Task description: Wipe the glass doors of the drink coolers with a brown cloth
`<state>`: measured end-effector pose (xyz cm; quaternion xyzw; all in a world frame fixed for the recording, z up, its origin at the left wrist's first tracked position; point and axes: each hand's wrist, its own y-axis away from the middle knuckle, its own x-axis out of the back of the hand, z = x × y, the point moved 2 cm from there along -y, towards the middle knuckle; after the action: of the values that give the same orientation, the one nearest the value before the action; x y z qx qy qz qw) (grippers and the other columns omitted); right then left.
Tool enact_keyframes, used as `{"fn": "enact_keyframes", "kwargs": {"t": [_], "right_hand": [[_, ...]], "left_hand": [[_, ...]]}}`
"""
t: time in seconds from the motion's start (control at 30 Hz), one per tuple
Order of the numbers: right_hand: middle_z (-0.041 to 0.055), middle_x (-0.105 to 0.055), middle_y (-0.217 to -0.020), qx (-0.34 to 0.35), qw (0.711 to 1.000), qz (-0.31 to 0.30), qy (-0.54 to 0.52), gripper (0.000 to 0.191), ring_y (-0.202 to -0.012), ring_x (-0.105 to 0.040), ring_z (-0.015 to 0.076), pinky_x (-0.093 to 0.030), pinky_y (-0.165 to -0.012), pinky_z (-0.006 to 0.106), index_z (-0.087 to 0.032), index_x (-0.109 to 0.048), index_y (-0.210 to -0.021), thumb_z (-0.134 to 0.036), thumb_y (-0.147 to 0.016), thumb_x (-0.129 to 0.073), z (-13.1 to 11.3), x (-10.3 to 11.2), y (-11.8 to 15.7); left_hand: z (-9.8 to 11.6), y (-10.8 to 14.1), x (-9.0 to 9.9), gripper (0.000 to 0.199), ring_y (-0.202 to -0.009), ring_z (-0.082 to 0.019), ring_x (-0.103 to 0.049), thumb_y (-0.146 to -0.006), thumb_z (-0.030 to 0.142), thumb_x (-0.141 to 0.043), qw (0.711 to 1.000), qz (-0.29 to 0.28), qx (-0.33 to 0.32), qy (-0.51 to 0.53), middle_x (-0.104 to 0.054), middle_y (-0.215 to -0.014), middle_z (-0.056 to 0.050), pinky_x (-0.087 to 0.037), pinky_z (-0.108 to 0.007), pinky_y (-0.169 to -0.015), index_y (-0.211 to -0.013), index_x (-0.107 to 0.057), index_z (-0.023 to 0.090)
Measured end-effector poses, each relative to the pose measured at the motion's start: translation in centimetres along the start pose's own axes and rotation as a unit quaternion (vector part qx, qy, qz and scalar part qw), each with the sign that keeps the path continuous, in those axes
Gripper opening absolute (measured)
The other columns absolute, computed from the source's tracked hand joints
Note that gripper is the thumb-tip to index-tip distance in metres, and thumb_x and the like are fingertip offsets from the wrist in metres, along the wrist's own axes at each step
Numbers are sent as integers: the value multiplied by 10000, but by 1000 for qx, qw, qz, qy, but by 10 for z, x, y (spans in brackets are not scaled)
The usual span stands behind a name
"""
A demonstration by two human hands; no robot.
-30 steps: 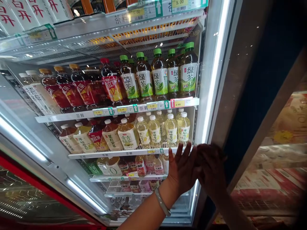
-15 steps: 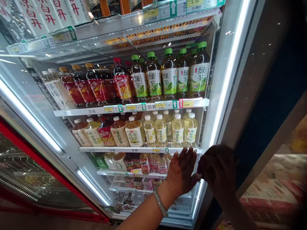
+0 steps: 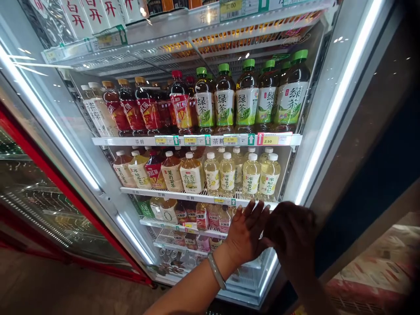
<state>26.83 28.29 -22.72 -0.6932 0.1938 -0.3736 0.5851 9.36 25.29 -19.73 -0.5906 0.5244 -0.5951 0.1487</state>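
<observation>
My left hand [image 3: 247, 234], with a pale bangle [image 3: 216, 271] at the wrist, is stretched out, fingers apart, in front of the drinks cooler's lower shelves. Nothing shows in it. Close beside it on the right, my right hand [image 3: 290, 232] is in deep shadow with its fingers curled. What these fingers hold, if anything, is hidden. Just beyond the left fingertips runs a shelf edge [image 3: 197, 197] carrying pale yellow drink bottles [image 3: 252, 177] with white caps. Streaks of reflected light suggest glass between my hands and the bottles.
Green tea bottles [image 3: 247, 98] and red-labelled tea bottles [image 3: 180, 105] fill the shelf above. Price tags [image 3: 274, 139] line its edge. A bright light strip [image 3: 341, 87] runs down the right side. At left is a red-framed cooler [image 3: 65, 179]; packaged goods [image 3: 377, 271] lie at lower right.
The view has shifted, so the upper shelves and bottles appear farther right. My right hand has moved slightly left, closer to my left hand, which keeps its spread pose.
</observation>
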Motion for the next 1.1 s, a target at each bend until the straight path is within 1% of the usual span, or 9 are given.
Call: {"fn": "enact_keyframes", "kwargs": {"t": [0.1, 0.2, 0.37, 0.47, 0.57, 0.67, 0.83, 1.0, 1.1], "right_hand": [[195, -522, -1534, -49, 996, 72, -21, 403, -1574, -253, 497, -277, -1198, 806, -179, -630, -1295, -260, -909, -709, -2, 4, -33], [175, -564, -1503, -30, 995, 80, -48, 382, -1558, -314, 464, -307, -1203, 774, -203, -635, -1311, -262, -935, -671, -17, -6, -47], [85, -656, -1408, 51, 998, -7, -44, 278, -1407, -541, 343, -402, -1222, 622, -249, -684, -1231, -279, -958, -645, -20, -18, 5], [118, -617, -1456, -4, 999, 21, -38, 187, -1489, -435, 428, -344, -1224, 715, -207, -701, -1072, -276, -899, -720, -10, -10, 6], [173, -572, -1490, -53, 995, 70, -44, 291, -1541, -325, 495, -279, -1205, 794, -186, -689, -1125, -258, -856, -774, -18, -8, -27], [174, -587, -1465, -2, 995, 65, -74, 325, -1532, -345, 480, -332, -1174, 780, -208, -681, -1223, -328, -921, -687, -40, -21, -47], [96, -645, -1398, 50, 997, -14, -53, 352, -1384, -547, 379, -428, -1183, 645, -271, -681, -1250, -205, -905, -704, -49, -32, -17], [171, -603, -1415, -19, 997, 68, -37, 307, -1481, -442, 433, -307, -1237, 725, -178, -671, -1188, -204, -890, -739, -47, -18, -44], [147, -624, -1387, 3, 997, 68, -46, 253, -1486, -439, 406, -348, -1237, 674, -190, -682, -1124, -193, -879, -746, -65, -28, -63]], "left_hand": [[4, 0, 0, 791, -1647, -314, -123, -1073, 563, -171, 1000, -2, 27, -2, -434, -1651, -207, -62, -514, -1325, -1650, -231, 26], [5, 6, 1, 817, -1638, -320, -179, -1067, 583, -204, 998, -24, 53, 10, -466, -1624, -233, -125, -542, -1311, -1653, -195, 14], [-9, 21, 11, 780, -1617, -301, -263, -1076, 547, -193, 997, -38, 65, -16, -485, -1607, -238, -126, -554, -1303, -1670, -140, 43], [-14, 24, 14, 755, -1621, -292, -253, -1076, 531, -228, 997, -46, 53, -40, -486, -1611, -223, -125, -544, -1303, -1662, -205, 55], [-14, 23, 14, 744, -1625, -299, -236, -1053, 539, -361, 996, -54, 55, -52, -493, -1611, -206, -106, -551, -1305, -1640, -304, 86], [-17, 27, 15, 710, -1627, -319, -228, -1026, 483, -452, 996, -34, 69, -55, -493, -1614, -198, -70, -568, -1310, -1615, -375, 94], [-34, 35, 22, 716, -1629, -282, -231, -998, 380, -489, 994, -11, 87, -65, -487, -1622, -183, -72, -509, -1335, -1630, -340, 79], [-47, 26, 29, 761, -1655, -235, -83, -974, 217, -515, 987, 45, 121, -98, -427, -1666, -128, 1, -507, -1345, -1671, -225, 117], [-55, 20, 32, 766, -1655, -231, -50, -976, 181, -502, 983, 64, 134, -108, -403, -1674, -130, 32, -519, -1342, -1675, -196, 117]]}}
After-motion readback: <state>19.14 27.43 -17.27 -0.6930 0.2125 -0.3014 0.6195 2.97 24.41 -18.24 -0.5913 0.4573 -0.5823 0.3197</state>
